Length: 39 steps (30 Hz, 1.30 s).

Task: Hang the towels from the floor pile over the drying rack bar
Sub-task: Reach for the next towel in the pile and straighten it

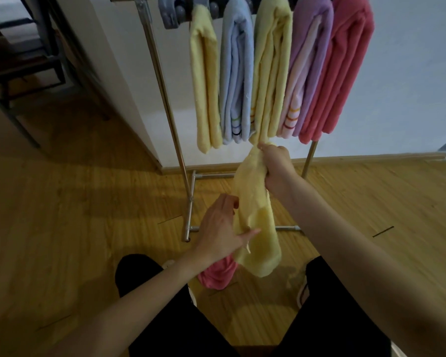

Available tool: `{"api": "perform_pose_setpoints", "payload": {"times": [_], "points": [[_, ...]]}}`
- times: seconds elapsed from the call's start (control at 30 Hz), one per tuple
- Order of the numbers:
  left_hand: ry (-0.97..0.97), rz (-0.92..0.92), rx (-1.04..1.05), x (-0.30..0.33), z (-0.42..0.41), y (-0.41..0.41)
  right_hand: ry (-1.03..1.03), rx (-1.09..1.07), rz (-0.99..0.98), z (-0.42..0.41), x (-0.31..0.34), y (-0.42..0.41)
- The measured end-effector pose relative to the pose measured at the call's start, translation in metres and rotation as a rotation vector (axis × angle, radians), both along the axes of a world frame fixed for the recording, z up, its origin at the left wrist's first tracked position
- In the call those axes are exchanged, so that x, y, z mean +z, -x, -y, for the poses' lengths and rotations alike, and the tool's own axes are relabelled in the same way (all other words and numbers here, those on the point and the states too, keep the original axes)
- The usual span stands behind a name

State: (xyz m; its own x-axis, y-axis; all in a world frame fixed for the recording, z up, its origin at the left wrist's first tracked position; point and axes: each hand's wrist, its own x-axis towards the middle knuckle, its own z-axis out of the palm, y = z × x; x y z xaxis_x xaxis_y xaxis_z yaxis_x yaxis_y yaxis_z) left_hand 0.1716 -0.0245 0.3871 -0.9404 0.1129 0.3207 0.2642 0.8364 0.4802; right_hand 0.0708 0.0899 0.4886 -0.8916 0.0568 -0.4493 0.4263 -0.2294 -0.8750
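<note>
A yellow towel (255, 222) hangs lengthwise between my hands, above the floor. My right hand (277, 164) grips its top end just below the hung towels. My left hand (222, 228) pinches the towel's left edge lower down, thumb in front. A pink towel (218, 275) lies on the floor between my legs, partly hidden by the yellow one. Several towels hang over the drying rack bar: yellow (205, 81), light blue (236, 73), yellow (271, 73), purple with pink (307, 65) and coral pink (345, 68).
The rack's metal upright (162, 83) and base frame (191, 202) stand on the wooden floor (88, 215). Grey hangers (171, 11) sit at the bar's left end. A white wall (410, 86) is behind. A dark metal frame (23, 73) stands at far left.
</note>
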Motion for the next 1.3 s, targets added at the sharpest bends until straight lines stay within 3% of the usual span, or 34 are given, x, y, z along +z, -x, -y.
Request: {"api": "perform_pose_setpoints", "payload": {"times": [0.07, 0.23, 0.53, 0.7, 0.83, 0.97, 1.03, 1.13, 1.3], "points": [[-0.086, -0.025, 0.001, -0.001, -0.002, 0.004, 0.020, -0.013, -0.003, -0.002, 0.002, 0.000], [-0.342, 0.128, -0.076, 0.002, 0.012, 0.004, 0.073, -0.110, 0.029, -0.021, -0.002, 0.006], [-0.503, 0.076, -0.006, 0.030, 0.013, 0.021, 0.028, -0.025, 0.060, -0.043, -0.026, 0.014], [-0.515, 0.086, -0.010, 0.039, 0.010, 0.031, 0.025, 0.030, 0.016, -0.048, -0.038, 0.012], [-0.469, 0.263, -0.090, 0.042, 0.016, 0.030, 0.006, 0.011, -0.040, -0.058, -0.043, 0.015], [-0.113, 0.315, -0.159, 0.040, 0.028, 0.028, -0.032, 0.035, -0.111, -0.062, -0.039, 0.013], [-0.023, 0.324, -0.147, 0.043, 0.030, 0.027, -0.117, 0.075, -0.169, -0.061, -0.039, 0.008], [0.012, 0.283, -0.032, 0.047, 0.036, 0.028, -0.209, 0.114, -0.250, -0.065, -0.046, -0.001], [-0.214, 0.106, 0.273, 0.056, 0.038, 0.029, -0.241, 0.242, -0.340, -0.079, -0.053, -0.016]]}}
